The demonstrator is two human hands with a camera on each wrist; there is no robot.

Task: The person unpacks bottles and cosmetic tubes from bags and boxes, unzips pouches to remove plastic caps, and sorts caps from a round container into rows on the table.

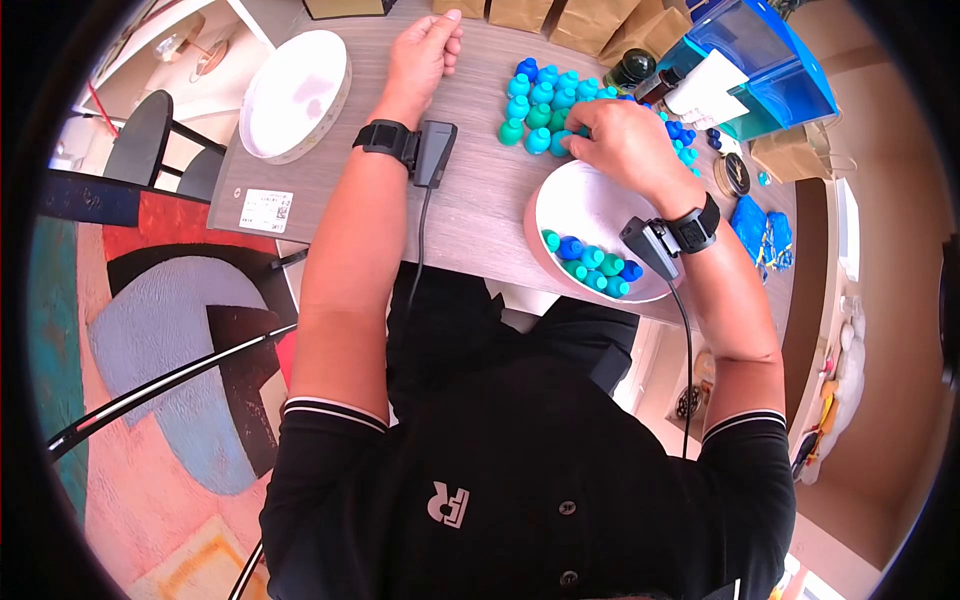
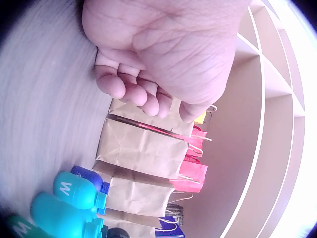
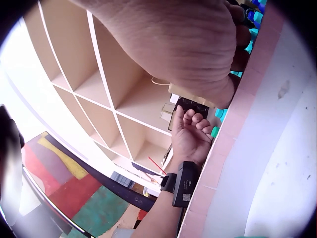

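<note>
Over the table's far side, my left hand point(image 1: 425, 60) has its fingers loosely curled and holds nothing; its palm and fingertips point(image 2: 133, 94) show in the left wrist view. My right hand point(image 1: 630, 145) reaches across the far rim of a round white bowl point(image 1: 570, 205), thumb and fingers bent at the near corner of a group of small teal, green and blue bottles point(image 1: 538, 116). Whether it grips one is hidden. Several similar bottles point(image 1: 592, 257) lie inside the bowl. In the right wrist view, the right hand point(image 3: 183, 44) is above the bowl's pink outer wall point(image 3: 237, 124).
Another round white bowl point(image 1: 295, 95) stands at the table's left. Brown paper bags point(image 1: 595, 25) line the back. To the right are a blue clear container point(image 1: 765, 65), a dark jar point(image 1: 632, 68), a round tin point(image 1: 732, 175) and blue packets point(image 1: 762, 232). Cables trail from both wrists.
</note>
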